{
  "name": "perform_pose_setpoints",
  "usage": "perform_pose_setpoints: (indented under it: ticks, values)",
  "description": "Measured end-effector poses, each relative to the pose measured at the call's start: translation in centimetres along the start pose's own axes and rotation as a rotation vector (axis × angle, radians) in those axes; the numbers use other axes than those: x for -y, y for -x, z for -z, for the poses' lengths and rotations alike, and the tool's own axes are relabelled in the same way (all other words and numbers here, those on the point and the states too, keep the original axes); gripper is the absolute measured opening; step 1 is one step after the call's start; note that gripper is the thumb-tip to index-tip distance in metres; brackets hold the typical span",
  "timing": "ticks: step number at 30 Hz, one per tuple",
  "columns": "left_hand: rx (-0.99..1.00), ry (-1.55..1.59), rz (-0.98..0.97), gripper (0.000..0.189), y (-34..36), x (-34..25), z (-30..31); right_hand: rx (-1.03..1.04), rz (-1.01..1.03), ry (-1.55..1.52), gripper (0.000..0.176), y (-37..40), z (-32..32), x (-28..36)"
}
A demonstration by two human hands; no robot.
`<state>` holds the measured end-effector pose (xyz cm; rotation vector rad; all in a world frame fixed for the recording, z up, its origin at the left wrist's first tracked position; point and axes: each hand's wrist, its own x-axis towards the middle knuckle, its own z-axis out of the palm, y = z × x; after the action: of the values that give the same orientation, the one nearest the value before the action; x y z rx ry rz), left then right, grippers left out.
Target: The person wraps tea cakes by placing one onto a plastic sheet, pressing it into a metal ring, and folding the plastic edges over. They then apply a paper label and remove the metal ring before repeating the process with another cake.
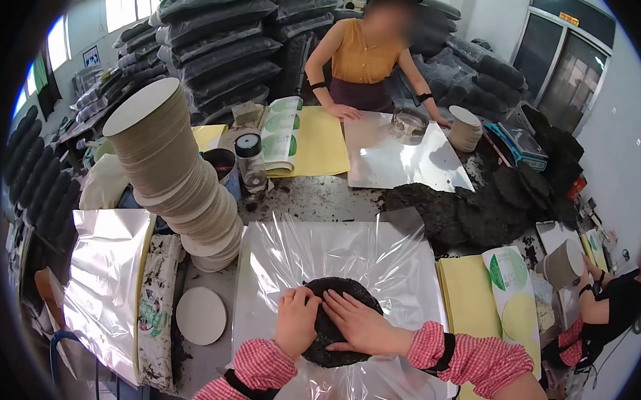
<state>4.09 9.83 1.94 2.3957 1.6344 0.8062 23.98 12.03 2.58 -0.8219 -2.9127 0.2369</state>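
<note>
A round, dark, crumbly cake (360,290) lies on clear plastic film (266,263) over a pale sheet in front of me. My right hand (358,325) rests flat on the cake, fingers spread and pointing up-left. At its left edge is my left hand (297,319), with bent fingers pressed together at the rim; whether they pinch any of the cake is hidden. A round pale disc (201,316) lies left of the film. Behind it a tall, leaning stack of similar discs (184,184) rises.
Across the table (303,201) a person (364,51) leans over a shiny sheet (376,155). Dark cakes (478,214) are heaped at right. Yellow sheets (464,287) lie near my right arm, a jar (250,160) behind the film. Another person (611,302) is at far right.
</note>
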Motion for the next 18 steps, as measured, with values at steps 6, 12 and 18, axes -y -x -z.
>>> perform_pose_setpoints:
  ticks: [6,12,18]
  values:
    - [0.695,-0.112,-0.083,0.108,-3.0,-0.5,2.5,0.059,-0.044,-0.101,0.107,-0.5,-0.3,0.3]
    - [0.609,-0.351,0.192,0.062,-2.0,-1.8,-4.2,0.175,-0.19,-0.069,0.115,-1.2,-2.7,0.8]
    - [0.709,-0.082,-0.011,0.043,-2.5,-1.8,3.2,0.02,-0.185,-0.236,0.085,-1.4,-1.9,-0.2]
